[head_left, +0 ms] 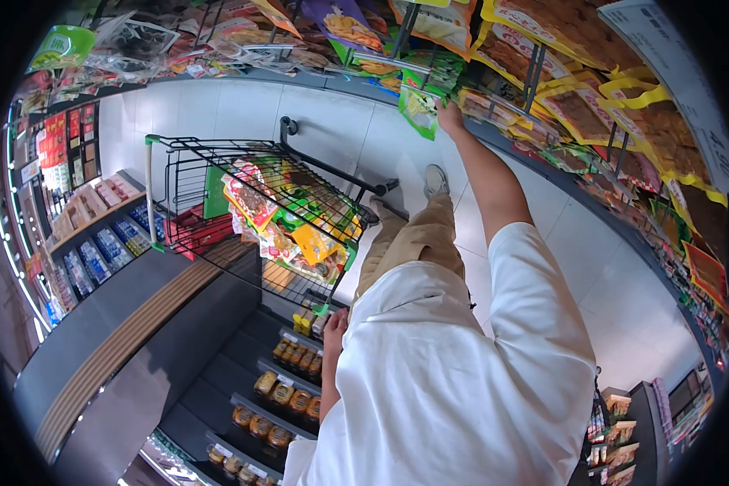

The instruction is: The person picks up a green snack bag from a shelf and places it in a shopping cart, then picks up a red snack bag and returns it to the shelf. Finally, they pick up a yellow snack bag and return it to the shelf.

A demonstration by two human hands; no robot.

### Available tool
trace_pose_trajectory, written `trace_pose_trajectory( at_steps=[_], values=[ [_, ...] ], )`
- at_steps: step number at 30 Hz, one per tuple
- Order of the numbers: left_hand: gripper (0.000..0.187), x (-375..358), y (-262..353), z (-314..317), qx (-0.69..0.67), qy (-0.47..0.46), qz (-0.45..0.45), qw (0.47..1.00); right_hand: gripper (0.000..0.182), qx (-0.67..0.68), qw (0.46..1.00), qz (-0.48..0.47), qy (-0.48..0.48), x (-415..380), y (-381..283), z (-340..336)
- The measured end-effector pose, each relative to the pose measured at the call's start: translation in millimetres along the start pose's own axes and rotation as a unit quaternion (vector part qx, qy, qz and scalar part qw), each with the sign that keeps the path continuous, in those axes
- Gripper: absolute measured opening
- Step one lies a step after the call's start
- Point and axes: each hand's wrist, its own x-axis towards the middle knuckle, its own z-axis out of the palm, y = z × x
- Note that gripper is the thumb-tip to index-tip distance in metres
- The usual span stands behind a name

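Note:
My right hand [449, 117] reaches up to the hanging rack, its fingers closed on the edge of a green-and-white snack packet [419, 111]. Similar green packets [439, 71] hang right behind it. Down by my left side, my left hand [334, 327] has its fingers curled beside the green corner [321, 310] of the shopping cart. Whether it grips anything there is hard to make out. The black wire shopping cart [188, 174] stands to my left, with a pile of colourful snack packets [287, 212] inside.
Racks of bagged snacks [535, 57] curve around the front and right. A price tag [680, 81] hangs at upper right. Shelves with jars [283, 394] are at my lower left. A ledge [130, 348] with wooden slats runs beyond the cart. Pale tiles [543, 219] cover the floor.

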Motion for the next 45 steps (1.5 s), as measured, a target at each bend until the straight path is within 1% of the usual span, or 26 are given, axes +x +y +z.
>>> trace_pose_trajectory(
  at_steps=[2,7,11,14,16,18,22,25,28,30,33,34,35,37,40,41,43,45],
  values=[
    [0.031,4.2,-14.0,-5.5,0.002,-0.01,0.016,1.0,0.043,-0.008,1.0,-0.006,0.001,5.8,4.5,2.8],
    [0.032,-3.3,-10.0,-10.9,0.015,-0.001,0.026,1.0,0.044,-0.018,0.999,-0.028,-0.001,4.8,2.5,0.5],
    [0.034,-3.1,-11.2,-14.1,0.019,-0.004,0.031,0.999,0.044,-0.027,0.999,-0.013,-0.012,10.7,3.5,3.5],
    [0.036,7.5,-28.3,-21.2,0.021,-0.01,0.028,0.999,0.044,-0.016,1.0,-0.011,-0.011,10.9,3.6,1.9],
    [0.037,9.0,-22.7,-19.3,0.013,-0.007,0.024,1.0,0.045,0.008,1.0,-0.012,-0.001,8.8,1.3,0.0],
    [0.037,6.0,-16.2,-15.8,-0.005,-0.001,0.018,1.0,0.044,-0.001,1.0,0.005,-0.02,9.4,-0.6,-2.2],
    [0.036,3.7,-8.6,-12.4,0.002,-0.002,0.009,1.0,0.043,-0.029,0.999,0.025,-0.039,14.2,0.4,-2.9],
    [0.035,1.9,-8.7,-11.0,-0.002,0.004,0.017,1.0,0.042,-0.075,0.996,0.042,-0.016,26.0,1.6,4.6],
    [0.034,-3.4,-9.2,-11.1,0.005,0.012,0.02,1.0,0.042,-0.02,0.998,0.049,0.017,21.5,-11.8,-1.2],
    [0.033,-5.9,-6.3,-9.1,0.01,0.015,0.022,1.0,0.042,0.022,0.998,0.041,0.049,20.5,-9.9,6.7],
    [0.033,-11.9,-0.2,-1.6,0.034,0.039,-0.005,0.999,0.045,0.06,0.994,0.028,0.089,13.4,-4.3,15.1],
    [0.033,-7.9,-10.0,-3.7,0.02,0.03,0.011,0.999,0.046,0.068,0.992,0.022,0.101,11.0,-5.8,14.7],
    [0.033,-4.7,-17.1,-5.6,0.018,0.03,0.016,0.999,0.048,0.065,0.992,0.053,0.093,10.9,-8.2,14.3],
    [0.033,-2.2,-25.2,-8.0,0.018,0.028,0.025,0.999,0.051,0.059,0.988,0.119,0.077,23.7,7.7,29.1],
    [0.033,-4.8,-20.4,-6.6,0.026,0.027,0.037,0.999,0.053,0.212,0.951,0.208,0.086,34.1,12.0,39.9],
    [0.033,-5.7,-17.4,-5.7,0.03,0.026,0.039,0.998,0.054,0.274,0.934,0.222,0.058,33.9,13.4,39.9],
    [0.034,-5.1,-17.4,-5.4,0.035,0.036,0.03,0.998,0.057,0.395,0.885,0.246,-0.005,14.3,-4.6,27.4],
    [0.034,-8.5,-17.6,-4.2,0.022,0.041,0.016,0.999,0.067,0.512,0.82,0.244,-0.079,1.2,-11.2,14.9]
  ],
)
